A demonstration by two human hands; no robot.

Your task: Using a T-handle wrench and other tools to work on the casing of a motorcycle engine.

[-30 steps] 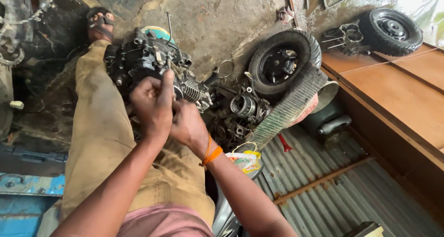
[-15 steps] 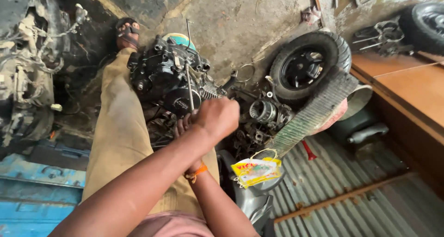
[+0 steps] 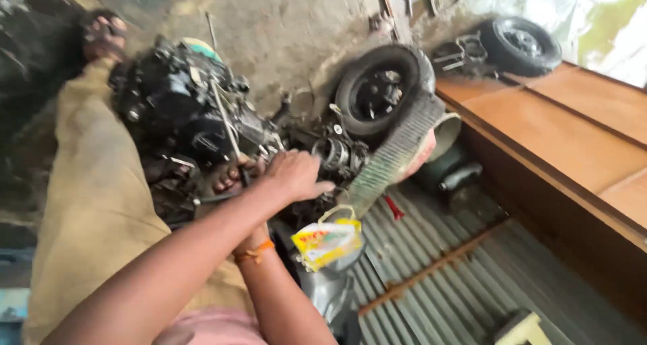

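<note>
A black, greasy engine block (image 3: 182, 109) lies on the floor beside my outstretched leg in khaki trousers (image 3: 87, 183). A long thin metal rod (image 3: 224, 116) runs down across the engine. My right hand (image 3: 232, 178), with an orange band on its wrist, has its fingers wrapped round the rod's lower end and is partly hidden under my other arm. My left arm crosses over it. My left hand (image 3: 296, 175) is curled on the engine parts just right of the rod, and what it grips is hidden.
A small wheel with a tyre (image 3: 377, 89) leans behind loose engine parts (image 3: 337, 153), with a ribbed belt (image 3: 394, 153) draped beside it. A yellow bag (image 3: 327, 240) lies by my wrist. Corrugated sheet (image 3: 438, 277) covers the floor, a wooden bench (image 3: 559, 136) stands right, and a second wheel (image 3: 522, 45) sits beyond.
My view has swung left and blurred. My left hand moved from on top of the engine to its right side, and my right hand now grips the rod low down.
</note>
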